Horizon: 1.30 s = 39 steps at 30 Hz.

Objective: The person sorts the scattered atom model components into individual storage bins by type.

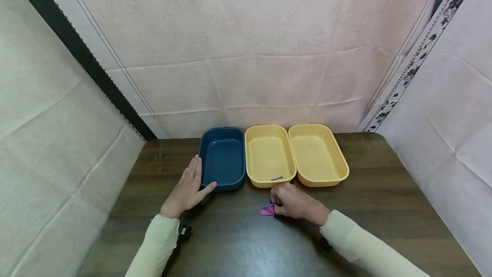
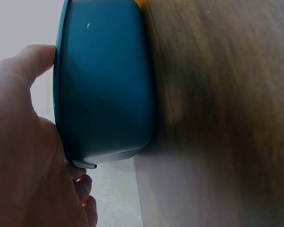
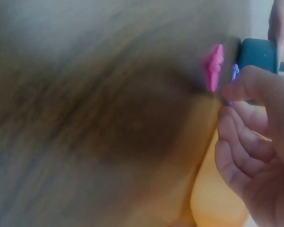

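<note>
My left hand (image 1: 186, 193) lies against the near left corner of a blue tray (image 1: 223, 159), its fingers straight along the left side and its thumb at the front rim. In the left wrist view the thumb touches the rim. In front of the middle yellow tray (image 1: 269, 134), my right hand (image 1: 294, 202) pinches a small, thin purple piece (image 3: 235, 72) between thumb and finger; its kind is unclear. Beside those fingertips, low over the table, is a small bright pink piece (image 1: 267, 211). Whether the hand touches it I cannot tell.
Inside the middle yellow tray, near its front wall, lies a small thin purplish piece (image 1: 276, 178). Another yellow tray (image 1: 319, 153) stands to its right. All the trays stand in a row at the back of the brown wooden table (image 1: 230, 247), before a cloth wall (image 1: 246, 76).
</note>
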Each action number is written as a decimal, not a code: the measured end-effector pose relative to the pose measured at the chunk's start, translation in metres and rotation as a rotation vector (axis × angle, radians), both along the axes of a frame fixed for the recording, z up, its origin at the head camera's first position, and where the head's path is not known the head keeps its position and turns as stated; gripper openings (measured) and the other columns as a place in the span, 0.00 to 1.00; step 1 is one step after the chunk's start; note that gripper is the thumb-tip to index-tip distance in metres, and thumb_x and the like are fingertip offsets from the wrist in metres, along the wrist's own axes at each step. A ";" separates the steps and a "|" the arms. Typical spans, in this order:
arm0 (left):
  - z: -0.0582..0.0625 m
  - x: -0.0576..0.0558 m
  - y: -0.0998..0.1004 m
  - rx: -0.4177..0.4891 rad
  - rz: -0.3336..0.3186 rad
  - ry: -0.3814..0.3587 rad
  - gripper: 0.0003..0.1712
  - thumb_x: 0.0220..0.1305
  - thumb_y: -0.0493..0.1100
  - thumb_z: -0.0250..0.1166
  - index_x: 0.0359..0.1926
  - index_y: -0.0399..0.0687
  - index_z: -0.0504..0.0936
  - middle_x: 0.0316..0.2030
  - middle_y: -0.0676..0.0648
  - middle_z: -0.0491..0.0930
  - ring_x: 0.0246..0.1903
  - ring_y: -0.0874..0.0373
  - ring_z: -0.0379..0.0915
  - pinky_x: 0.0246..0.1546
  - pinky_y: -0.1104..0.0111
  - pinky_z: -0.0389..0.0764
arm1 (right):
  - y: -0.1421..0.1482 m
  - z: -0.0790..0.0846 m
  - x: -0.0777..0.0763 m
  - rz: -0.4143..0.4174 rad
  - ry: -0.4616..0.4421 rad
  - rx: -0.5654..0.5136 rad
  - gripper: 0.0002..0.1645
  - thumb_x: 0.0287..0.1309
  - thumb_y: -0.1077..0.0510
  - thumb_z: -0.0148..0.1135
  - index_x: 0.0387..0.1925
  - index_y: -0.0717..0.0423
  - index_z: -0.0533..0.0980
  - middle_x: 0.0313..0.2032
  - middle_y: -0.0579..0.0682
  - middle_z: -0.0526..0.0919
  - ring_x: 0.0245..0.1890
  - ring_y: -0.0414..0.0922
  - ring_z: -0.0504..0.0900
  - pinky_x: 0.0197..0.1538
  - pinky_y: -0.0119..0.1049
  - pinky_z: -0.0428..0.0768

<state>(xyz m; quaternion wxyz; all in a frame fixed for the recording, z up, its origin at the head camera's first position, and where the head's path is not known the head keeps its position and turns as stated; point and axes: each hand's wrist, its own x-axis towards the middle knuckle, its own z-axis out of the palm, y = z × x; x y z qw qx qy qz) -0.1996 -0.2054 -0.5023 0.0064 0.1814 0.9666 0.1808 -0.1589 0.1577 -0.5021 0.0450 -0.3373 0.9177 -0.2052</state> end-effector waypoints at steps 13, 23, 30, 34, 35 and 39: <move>-0.002 -0.003 -0.001 -0.003 0.003 -0.005 0.61 0.62 0.77 0.44 0.76 0.41 0.33 0.78 0.43 0.28 0.77 0.44 0.28 0.73 0.41 0.46 | 0.008 0.043 -0.002 0.028 0.021 -0.022 0.06 0.47 0.61 0.67 0.24 0.48 0.78 0.21 0.41 0.77 0.23 0.32 0.71 0.24 0.23 0.72; -0.005 -0.004 -0.004 -0.004 -0.006 0.004 0.61 0.62 0.77 0.45 0.76 0.40 0.33 0.78 0.42 0.30 0.77 0.43 0.29 0.72 0.40 0.47 | 0.013 0.067 -0.011 0.029 0.082 -0.028 0.05 0.48 0.61 0.68 0.27 0.50 0.78 0.24 0.39 0.75 0.25 0.32 0.71 0.26 0.22 0.73; -0.006 -0.003 -0.004 -0.002 -0.004 0.008 0.61 0.62 0.77 0.45 0.76 0.40 0.34 0.78 0.42 0.30 0.77 0.43 0.29 0.72 0.40 0.47 | 0.013 0.082 -0.019 0.040 0.150 -0.037 0.06 0.45 0.61 0.69 0.26 0.50 0.78 0.25 0.42 0.78 0.27 0.34 0.73 0.30 0.24 0.75; -0.005 -0.003 -0.003 0.003 -0.007 0.012 0.61 0.62 0.77 0.46 0.76 0.40 0.34 0.78 0.41 0.32 0.77 0.43 0.30 0.72 0.40 0.47 | 0.014 0.086 -0.025 0.023 0.169 -0.044 0.07 0.45 0.61 0.70 0.27 0.51 0.78 0.25 0.43 0.78 0.27 0.35 0.73 0.31 0.24 0.75; -0.005 -0.003 -0.002 0.003 -0.008 0.011 0.61 0.62 0.77 0.46 0.76 0.40 0.34 0.78 0.40 0.32 0.77 0.43 0.30 0.72 0.40 0.47 | 0.015 0.087 -0.027 0.018 0.174 -0.045 0.07 0.45 0.61 0.70 0.27 0.52 0.78 0.26 0.43 0.78 0.27 0.35 0.73 0.31 0.25 0.75; -0.005 -0.003 -0.001 0.000 -0.009 0.016 0.61 0.62 0.77 0.45 0.76 0.40 0.35 0.78 0.41 0.32 0.77 0.43 0.30 0.72 0.40 0.48 | 0.018 0.088 -0.035 -0.006 0.186 -0.051 0.07 0.44 0.62 0.70 0.26 0.52 0.78 0.25 0.43 0.79 0.27 0.36 0.74 0.31 0.25 0.76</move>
